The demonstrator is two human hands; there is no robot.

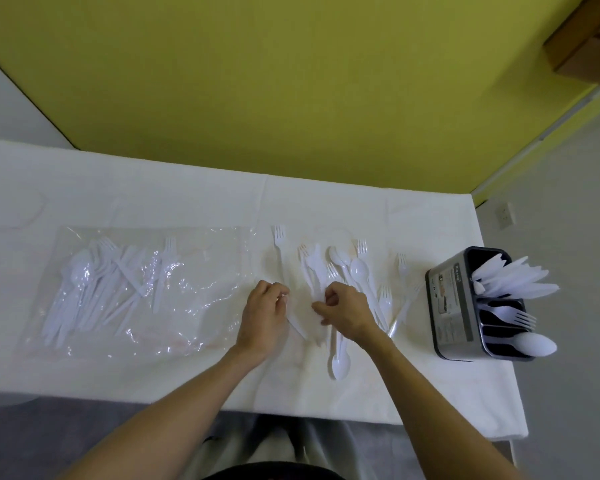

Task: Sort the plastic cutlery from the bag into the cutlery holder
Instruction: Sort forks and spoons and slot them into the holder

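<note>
A clear plastic bag [201, 306] lies flat on the left of the table, with several white forks, knives and spoons [94, 289] inside. A loose pile of white cutlery [347, 268] is spread at the middle. My left hand [265, 315] has curled fingers on a white handle [298, 329] that sticks out below it. Just to its right, my right hand [349, 310] pinches a handle in the pile; I cannot tell which kind of piece. The grey cutlery holder [447, 306] stands at the right, with knives [513, 278] in the far compartment, forks [513, 315] in the middle and a spoon [534, 342] in the near one.
A white cloth covers the table [187, 199]. One spoon [341, 365] lies alone towards the front edge, and a single fork [278, 237] lies left of the pile. The holder is close to the table's right edge. A yellow wall runs behind the table.
</note>
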